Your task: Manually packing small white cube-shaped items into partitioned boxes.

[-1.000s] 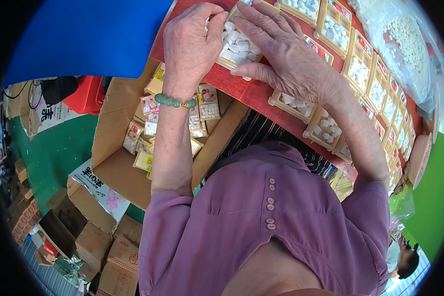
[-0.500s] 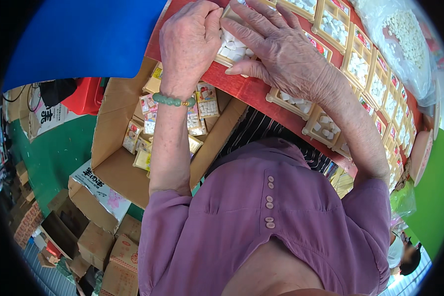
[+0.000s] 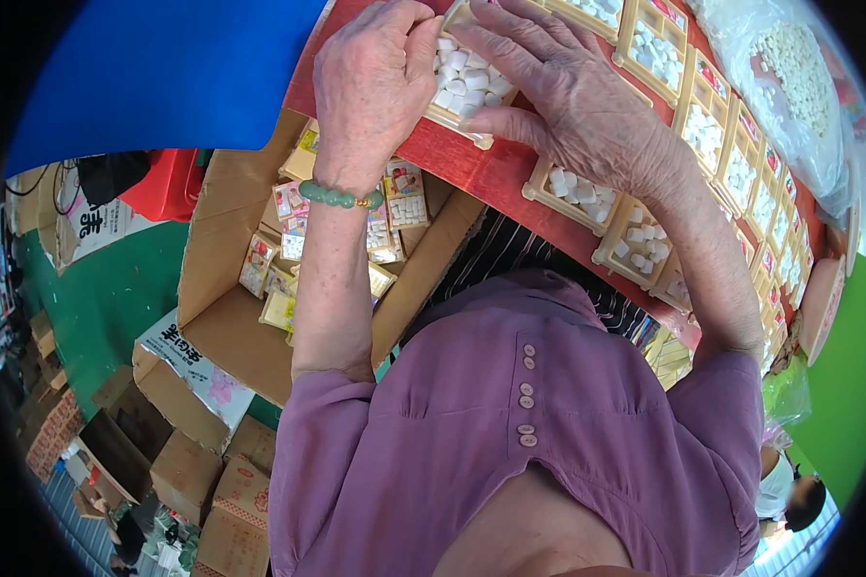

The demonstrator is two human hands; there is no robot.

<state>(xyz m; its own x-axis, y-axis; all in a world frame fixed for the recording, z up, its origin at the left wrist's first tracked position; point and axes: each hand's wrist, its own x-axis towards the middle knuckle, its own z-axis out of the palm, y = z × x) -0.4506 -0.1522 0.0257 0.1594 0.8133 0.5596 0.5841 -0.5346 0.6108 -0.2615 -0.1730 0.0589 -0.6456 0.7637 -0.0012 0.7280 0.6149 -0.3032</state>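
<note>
A pale yellow box [image 3: 482,138] filled with small white chunky pieces [image 3: 467,79] lies at the table's near left edge, between my hands. At its left side my left hand [image 3: 373,91] is curled, thumb against the bent forefinger; whatever those fingers pinch is hidden. My right hand [image 3: 587,106] reaches over the box's right side with fingers stretched and apart, the thumb above the white pieces. Close to my right wrist are two more open boxes, one with white pieces [image 3: 579,192] and another with fewer pieces [image 3: 642,240]. A green bead bracelet [image 3: 337,196] circles my left wrist.
Rows of similar filled boxes [image 3: 704,130] cover the red table [image 3: 481,178] to the right. Behind them lies a clear bag of white pieces [image 3: 794,77]. Below my left forearm stands an open carton [image 3: 231,332] holding packed boxes [image 3: 406,197]. A blue sheet [image 3: 164,72] fills the upper left.
My right hand has shifted slightly right, its thumb drawing away from the box's middle, so more white pieces show. My left hand stays almost in place.
</note>
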